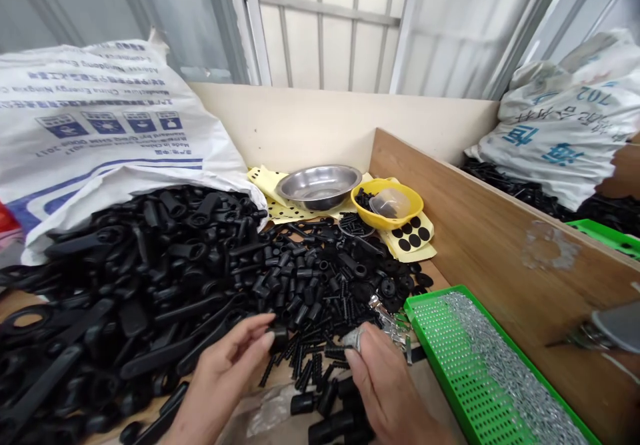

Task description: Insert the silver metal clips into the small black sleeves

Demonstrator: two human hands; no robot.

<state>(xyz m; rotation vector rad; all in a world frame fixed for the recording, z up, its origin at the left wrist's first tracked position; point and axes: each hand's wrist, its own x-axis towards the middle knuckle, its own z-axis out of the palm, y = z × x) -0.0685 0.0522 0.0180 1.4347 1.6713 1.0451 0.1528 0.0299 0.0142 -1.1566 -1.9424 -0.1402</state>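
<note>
My left hand (235, 358) is closed, pinching a short black plastic sleeve (278, 339) between thumb and fingers. My right hand (377, 378) is also closed, with greyish-white tape on a fingertip. From its pinch a black ribbed plug (335, 351) points left toward the sleeve, apart from it. Below and between the hands lie several black ribbed plugs (317, 369) and black tube pieces (303, 403) by a clear plastic bag (273, 408). A big pile of black plastic handles (185, 251) spreads on the left and beyond.
At the right stands a green perforated tray (445, 351) of small metal screws (493, 338). Behind are a steel bowl (320, 195), a yellow basket (383, 221) and sheets of round black stickers (413, 235). A wooden divider (465, 218), a powered screwdriver (610, 328) and white sacks (115, 118) flank the table.
</note>
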